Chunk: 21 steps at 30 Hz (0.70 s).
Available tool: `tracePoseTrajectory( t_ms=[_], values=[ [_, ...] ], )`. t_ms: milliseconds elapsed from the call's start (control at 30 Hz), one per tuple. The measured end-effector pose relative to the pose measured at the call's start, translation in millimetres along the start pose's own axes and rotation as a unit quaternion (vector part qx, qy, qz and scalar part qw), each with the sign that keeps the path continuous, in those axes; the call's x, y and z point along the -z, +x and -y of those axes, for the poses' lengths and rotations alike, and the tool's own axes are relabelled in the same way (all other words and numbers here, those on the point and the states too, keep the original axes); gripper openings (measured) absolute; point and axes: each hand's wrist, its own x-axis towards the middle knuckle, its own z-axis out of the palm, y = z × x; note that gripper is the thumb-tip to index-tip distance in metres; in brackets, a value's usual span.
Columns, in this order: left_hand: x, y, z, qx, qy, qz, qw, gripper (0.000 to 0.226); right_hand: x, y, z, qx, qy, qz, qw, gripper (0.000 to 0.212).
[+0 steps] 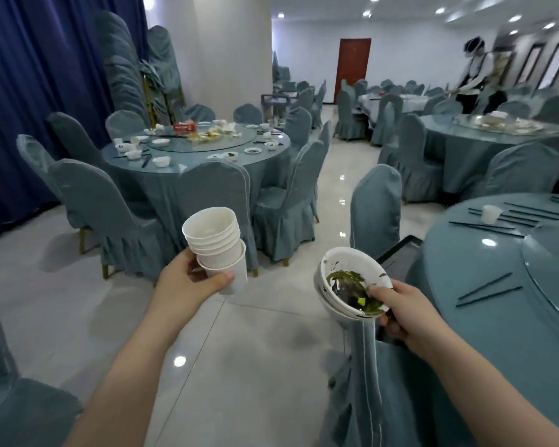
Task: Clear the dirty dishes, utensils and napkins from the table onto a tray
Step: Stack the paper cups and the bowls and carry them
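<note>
Right now your left hand [188, 282] grips a nested stack of white paper cups [216, 243], thumb curled across the front of the lowest cup, the other fingers wrapped behind where you can't see them. Stack is tilted, mouths facing up and toward the camera, held over bare floor to the left of the near table [497, 317].

Your right hand [404, 314] holds a stack of white bowls [349, 282], thumb pressed on the rim of the top bowl, the other fingers curled underneath. Top bowl is smeared with green leafy scraps and dark sauce. Bowls are tipped toward you, just off the near table's left edge, above the back of a covered chair [365, 366] pushed against that table.

A dark tray [397, 256] pokes out at the near table's left edge, just behind the bowls; only a corner and part of the rim show, so its contents can't be told.

On the near table: several pairs of dark chopsticks [488, 290] lying loose on the blue cloth, more of them toward the far side, and one white cup [491, 213] standing among those. A glass turntable [549, 285] sits at the table's centre.

Well beyond the near table, to the left, another round table [200, 146] carries dirty bowls, saucers and litter. Far right of that, a blurred person [475, 75] bends over a third table.
</note>
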Motion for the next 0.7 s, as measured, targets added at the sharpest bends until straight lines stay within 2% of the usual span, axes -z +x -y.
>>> tracePoseTrajectory(
  t_ms=[333,567,700],
  values=[
    [-33.7,238.7,40.0,-0.019,-0.019,0.133,0.991,0.035,-30.6,141.4,36.6,-0.026,0.043,-0.129,0.990,0.015],
    [-117.5,399.8,52.4,-0.045,-0.034,0.219,0.974,0.042,6.7,267.1,63.8,-0.033,0.039,-0.228,0.972,0.019],
    [-175.6,487.9,57.5,-0.053,-0.051,0.256,0.964,0.036,32.7,348.9,81.4,-0.034,0.060,-0.265,0.962,0.019]
  ],
)
